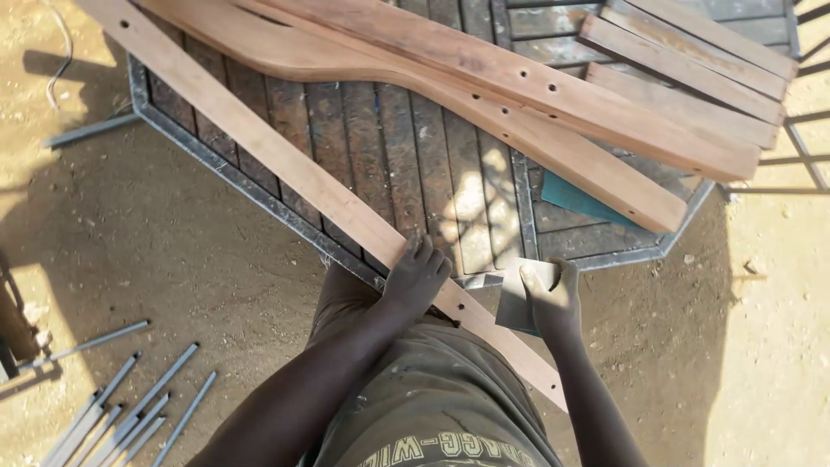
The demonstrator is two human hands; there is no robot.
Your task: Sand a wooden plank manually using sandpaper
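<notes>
Left hand (417, 278) lies palm-down w/ fingers spread flat on a long wooden slat (285, 164), which runs diagonally from top left across the octagonal slatted table (406, 147) to the person's lap. Right hand (552, 298) has fingers closed on a folded sheet of sandpaper (516, 298), just beside the slat's lower end. 2 curved drilled wooden pieces (519, 112) lie across the table; grey metal rods (130, 415) lie on the sandy ground at lower left.

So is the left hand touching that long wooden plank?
Touching. The head view shows the left hand pressed flat on the long wooden plank, fingers spread over its top face with no gap visible.
</notes>
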